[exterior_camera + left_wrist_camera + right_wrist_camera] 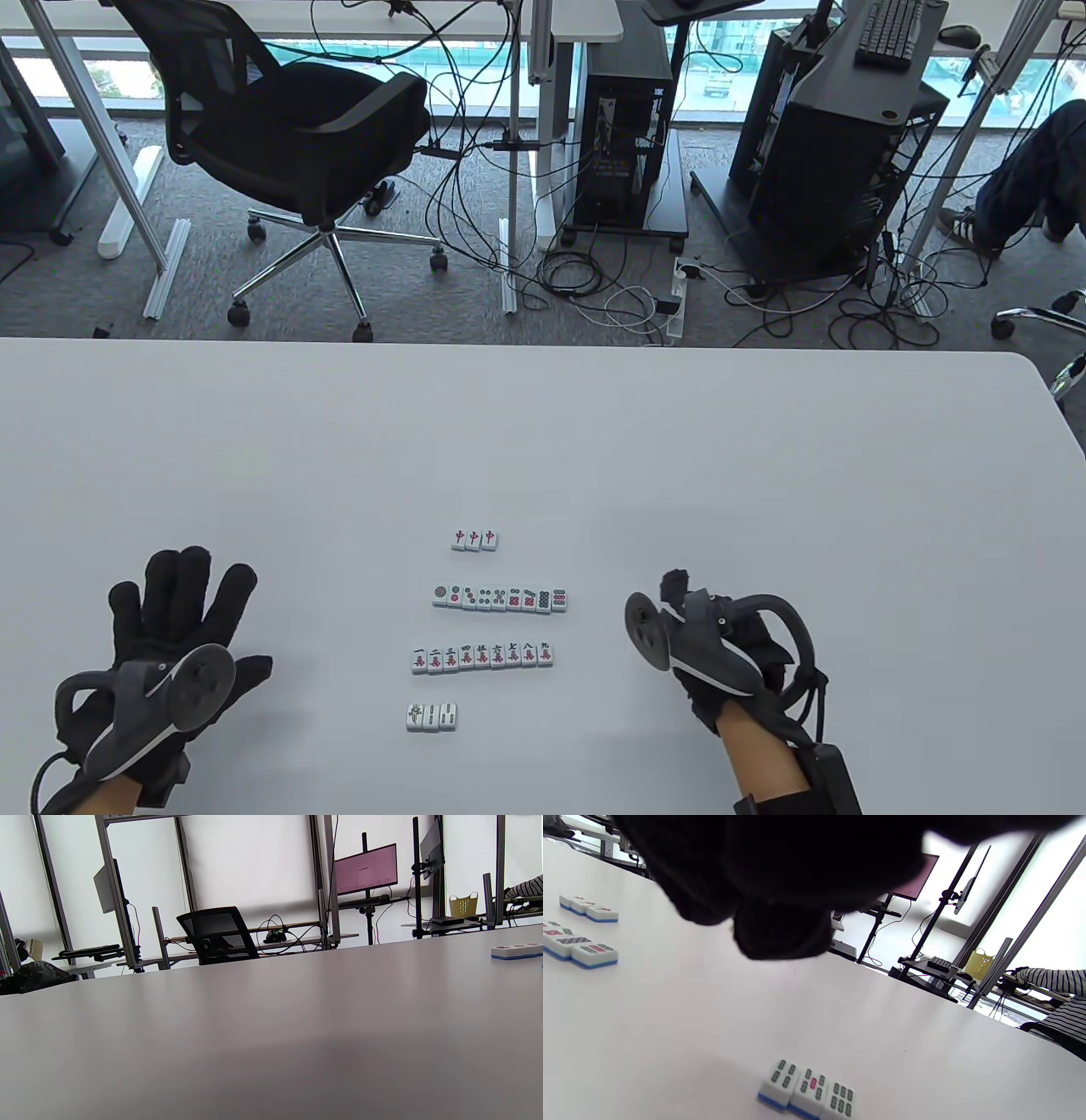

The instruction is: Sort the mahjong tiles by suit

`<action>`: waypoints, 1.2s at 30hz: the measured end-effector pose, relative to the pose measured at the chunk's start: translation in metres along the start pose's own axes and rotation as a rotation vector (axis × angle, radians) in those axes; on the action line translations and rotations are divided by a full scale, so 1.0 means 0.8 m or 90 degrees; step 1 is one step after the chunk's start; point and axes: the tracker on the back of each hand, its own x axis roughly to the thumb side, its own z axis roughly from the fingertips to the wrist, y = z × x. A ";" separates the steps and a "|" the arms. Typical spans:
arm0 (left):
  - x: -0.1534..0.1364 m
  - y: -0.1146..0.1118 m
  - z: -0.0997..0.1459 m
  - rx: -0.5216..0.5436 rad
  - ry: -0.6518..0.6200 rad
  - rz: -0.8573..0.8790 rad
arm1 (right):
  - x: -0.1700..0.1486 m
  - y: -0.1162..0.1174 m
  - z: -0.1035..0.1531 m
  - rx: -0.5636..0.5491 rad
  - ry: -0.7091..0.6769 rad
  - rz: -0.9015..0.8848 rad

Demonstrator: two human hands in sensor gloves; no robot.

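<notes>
Four rows of white mahjong tiles lie face up mid-table: three red dragon tiles, a dots row, a characters row and three bamboo tiles. My left hand lies flat on the table left of them, fingers spread, holding nothing. My right hand hovers right of the rows, fingers bent down under its tracker. In the right wrist view three more bamboo tiles lie side by side on the table below my right hand, apart from its fingertips. The table view hides those tiles.
The white table spreads wide around the rows. The ends of the dots row and the red dragon tiles show left of my right hand. A tile row appears at the left wrist view's right edge. An office chair stands beyond the table.
</notes>
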 end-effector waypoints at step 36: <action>0.001 0.001 -0.002 -0.020 0.000 -0.007 | 0.181 -0.008 0.025 -0.080 -0.223 -0.130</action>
